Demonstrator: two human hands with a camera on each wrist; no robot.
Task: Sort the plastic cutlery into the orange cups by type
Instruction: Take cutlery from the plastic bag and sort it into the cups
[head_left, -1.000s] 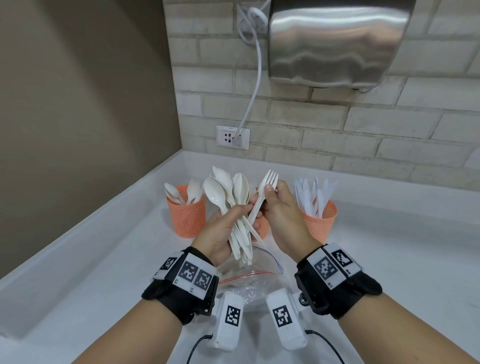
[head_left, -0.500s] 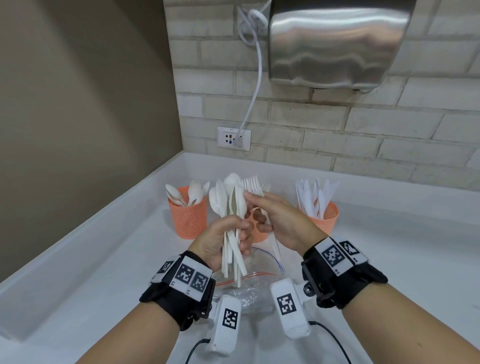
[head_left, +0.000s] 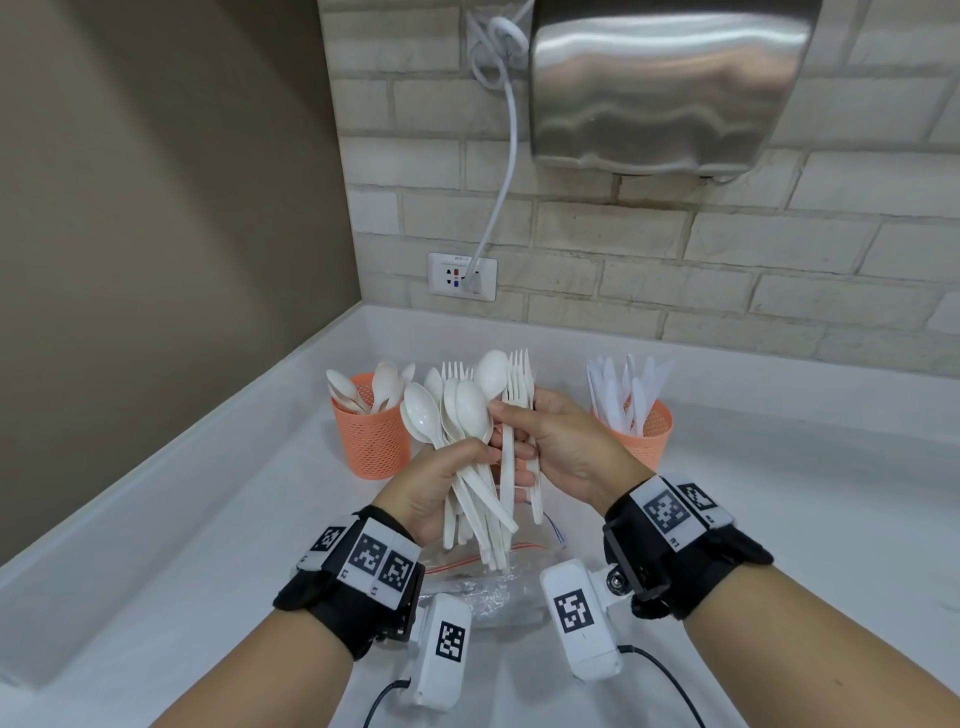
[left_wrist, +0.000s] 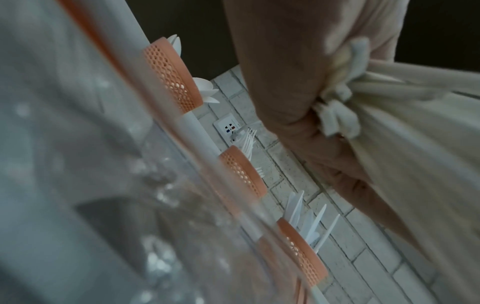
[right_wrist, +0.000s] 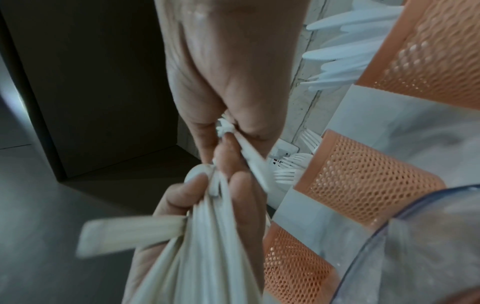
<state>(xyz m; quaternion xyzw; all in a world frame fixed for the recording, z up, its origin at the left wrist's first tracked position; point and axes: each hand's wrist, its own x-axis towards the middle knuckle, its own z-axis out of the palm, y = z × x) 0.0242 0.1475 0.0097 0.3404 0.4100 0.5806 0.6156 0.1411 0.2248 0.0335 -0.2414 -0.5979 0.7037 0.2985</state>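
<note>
My left hand (head_left: 436, 488) grips a bundle of spoons (head_left: 457, 415) above the bag (head_left: 488, 577); my right hand (head_left: 566, 447) pinches forks (head_left: 519, 395) beside them. Behind stand the spoon cup (head_left: 371, 441), fork cup (left_wrist: 242, 171) and knife cup (head_left: 647, 434).

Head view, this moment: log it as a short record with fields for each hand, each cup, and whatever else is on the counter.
left hand: grip round a bundle of spoons, bowls up
right hand: pinches forks beside the bundle
left cup: spoons inside
middle cup: hidden behind the hands in the head view; left wrist view shows forks in it
right cup: knives inside
plastic bag: lies on the counter below the hands
sorting: unfinished, cutlery still in hand
</note>
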